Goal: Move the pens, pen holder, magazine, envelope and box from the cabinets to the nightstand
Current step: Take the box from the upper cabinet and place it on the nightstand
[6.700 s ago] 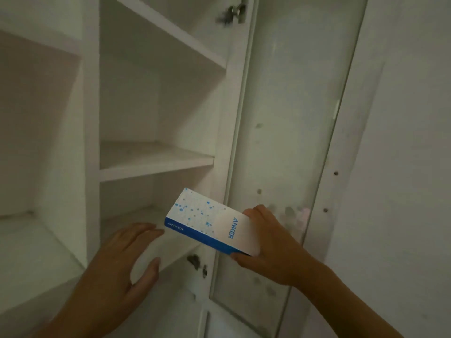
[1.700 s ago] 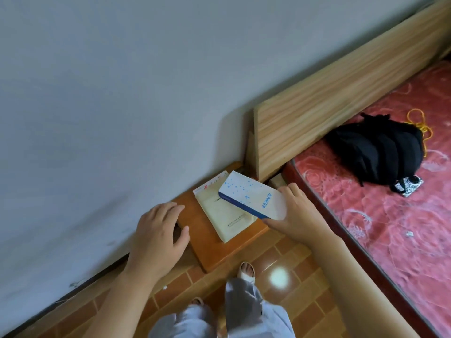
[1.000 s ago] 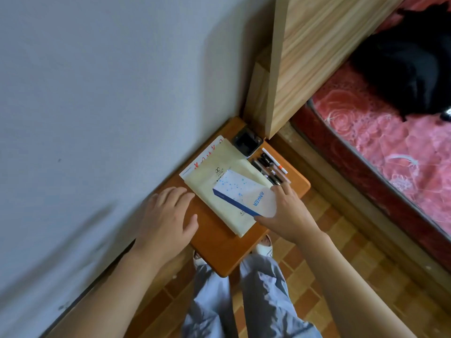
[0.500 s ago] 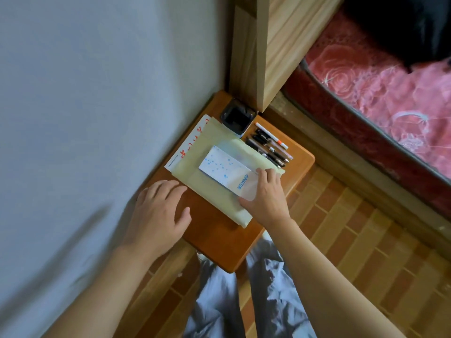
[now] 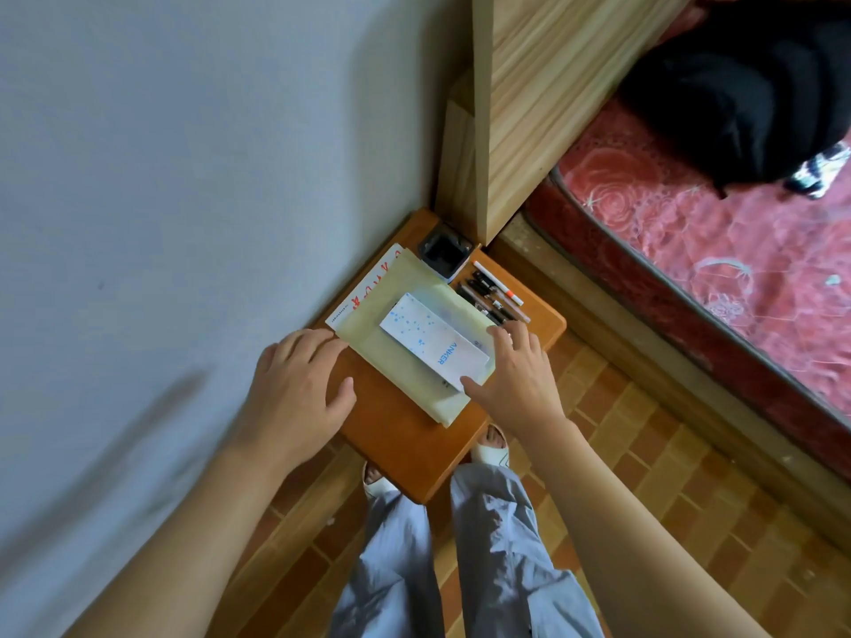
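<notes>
The white and blue box (image 5: 428,343) lies flat on the pale envelope (image 5: 391,361), which lies on the magazine (image 5: 364,297) with red print. All sit on the orange wooden nightstand (image 5: 400,439). The black pen holder (image 5: 444,253) stands at the nightstand's far corner, and several pens (image 5: 495,297) lie side by side to its right. My right hand (image 5: 515,379) is at the box's near end, fingers spread, thumb tip touching the box's corner. My left hand (image 5: 299,393) rests flat on the nightstand's left part, beside the envelope.
A grey wall (image 5: 184,177) runs along the left. A wooden headboard (image 5: 543,85) rises behind the nightstand. The bed with a red patterned mattress (image 5: 714,250) and a black bag (image 5: 746,108) lies to the right. Below are my legs and brown floor tiles (image 5: 644,453).
The box went from the cabinet to the nightstand and now lies on the envelope. My right hand has loosened and slid right off the box's end. My left hand stayed on the nightstand.
</notes>
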### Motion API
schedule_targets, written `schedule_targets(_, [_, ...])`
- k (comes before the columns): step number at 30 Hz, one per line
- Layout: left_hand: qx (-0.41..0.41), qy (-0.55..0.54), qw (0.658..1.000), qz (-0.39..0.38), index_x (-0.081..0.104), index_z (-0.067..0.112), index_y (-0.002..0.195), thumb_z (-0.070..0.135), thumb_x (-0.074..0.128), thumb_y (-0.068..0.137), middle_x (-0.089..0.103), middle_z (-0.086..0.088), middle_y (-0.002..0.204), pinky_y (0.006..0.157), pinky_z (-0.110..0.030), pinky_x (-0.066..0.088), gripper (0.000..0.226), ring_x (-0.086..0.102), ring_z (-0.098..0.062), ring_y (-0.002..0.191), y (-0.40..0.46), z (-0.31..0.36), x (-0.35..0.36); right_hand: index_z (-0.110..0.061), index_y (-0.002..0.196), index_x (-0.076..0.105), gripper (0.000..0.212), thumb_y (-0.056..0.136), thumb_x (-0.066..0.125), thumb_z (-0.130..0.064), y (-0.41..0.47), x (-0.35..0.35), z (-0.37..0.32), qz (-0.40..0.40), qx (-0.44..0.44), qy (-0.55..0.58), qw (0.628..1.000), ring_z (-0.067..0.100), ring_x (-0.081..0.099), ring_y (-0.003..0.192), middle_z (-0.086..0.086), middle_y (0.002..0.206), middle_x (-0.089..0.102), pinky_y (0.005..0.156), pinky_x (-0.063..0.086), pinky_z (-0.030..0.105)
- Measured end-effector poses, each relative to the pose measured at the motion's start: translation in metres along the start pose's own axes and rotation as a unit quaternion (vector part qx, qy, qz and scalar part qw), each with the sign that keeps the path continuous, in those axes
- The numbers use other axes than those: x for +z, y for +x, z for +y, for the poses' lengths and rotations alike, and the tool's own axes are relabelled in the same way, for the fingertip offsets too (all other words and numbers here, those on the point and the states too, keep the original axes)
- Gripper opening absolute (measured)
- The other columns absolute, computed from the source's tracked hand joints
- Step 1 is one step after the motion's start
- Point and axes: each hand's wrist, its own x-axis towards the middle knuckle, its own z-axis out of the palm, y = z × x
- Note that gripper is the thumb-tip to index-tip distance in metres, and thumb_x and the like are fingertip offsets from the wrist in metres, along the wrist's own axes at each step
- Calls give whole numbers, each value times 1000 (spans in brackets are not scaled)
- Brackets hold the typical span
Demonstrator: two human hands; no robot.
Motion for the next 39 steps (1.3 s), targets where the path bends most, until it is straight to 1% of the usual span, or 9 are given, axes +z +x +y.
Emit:
schedule_targets(6, [-33, 8, 999, 38, 60, 17, 137, 42, 46, 96, 58, -4, 141, 111, -46, 43, 50, 50, -24, 133, -37, 24, -67, -23, 156, 37, 88, 86, 68, -66, -42, -82, -11, 22, -52, -28, 998, 28, 33, 147, 3, 161, 34, 118, 36, 47])
schedule_targets(13, [-73, 15, 993, 87, 58, 15, 137, 45, 42, 95, 58, -8, 141, 107, -48, 45, 54, 50, -28, 132, -100, 50, -141, -23, 157, 36, 84, 87, 67, -60, -101, -188, -27, 47, -147, -42, 987, 29, 33, 148, 4, 163, 30, 118, 35, 49])
schedule_targets(17, [-128, 12, 984, 126, 55, 14, 140, 39, 51, 99, 57, -9, 143, 106, -49, 47, 48, 51, -29, 132, -148, 59, -165, -25, 159, 34, 83, 90, 64, -60, -125, -228, -34, 51, -202, -53, 977, 28, 27, 153, 4, 166, 27, 122, 28, 48])
schedule_targets(20, [-180, 12, 970, 166, 55, 13, 140, 38, 58, 98, 57, -9, 143, 106, -48, 45, 49, 51, -30, 133, -185, 64, -171, -27, 160, 32, 81, 92, 60, -61, -131, -249, -43, 50, -239, -55, 968, 26, 24, 154, 1, 168, 25, 125, 25, 48])
schedule_targets(25, [-283, -11, 941, 188, 54, 15, 142, 40, 55, 100, 54, -8, 147, 109, -51, 42, 49, 47, -31, 136, -240, 81, -167, -26, 158, 36, 75, 95, 55, -61, -134, -255, -75, 33, -317, -74, 945, 25, 26, 154, 0, 166, 29, 124, 28, 51])
schedule_targets(28, [-328, -22, 923, 199, 51, 17, 145, 44, 50, 101, 51, -6, 150, 112, -52, 41, 51, 44, -29, 140, -280, 95, -164, -26, 156, 37, 70, 97, 56, -58, -155, -249, -99, 11, -360, -70, 930, 26, 26, 154, 1, 166, 30, 125, 28, 54])
schedule_targets(31, [-372, -35, 901, 220, 50, 20, 147, 48, 47, 102, 49, -4, 152, 115, -51, 39, 53, 42, -27, 143, -323, 103, -165, -30, 156, 36, 68, 97, 55, -58, -185, -248, -119, 7, -405, -63, 912, 24, 27, 154, -2, 167, 29, 125, 28, 52])
schedule_targets(35, [-393, -33, 878, 270, 52, 19, 144, 46, 49, 102, 51, -5, 150, 113, -52, 40, 50, 43, -28, 141, -372, 107, -175, -30, 155, 37, 69, 96, 53, -61, -223, -252, -141, 31, -453, -59, 889, 22, 26, 154, -3, 166, 30, 123, 27, 48])
schedule_targets(39, [-405, -15, 863, 303, 53, 19, 143, 52, 40, 99, 52, -5, 148, 111, -52, 41, 57, 44, -29, 139, -436, 110, -179, -28, 156, 37, 70, 96, 56, -58, -278, -253, -166, 63, -497, -52, 864, 22, 26, 153, -2, 166, 31, 124, 27, 46])
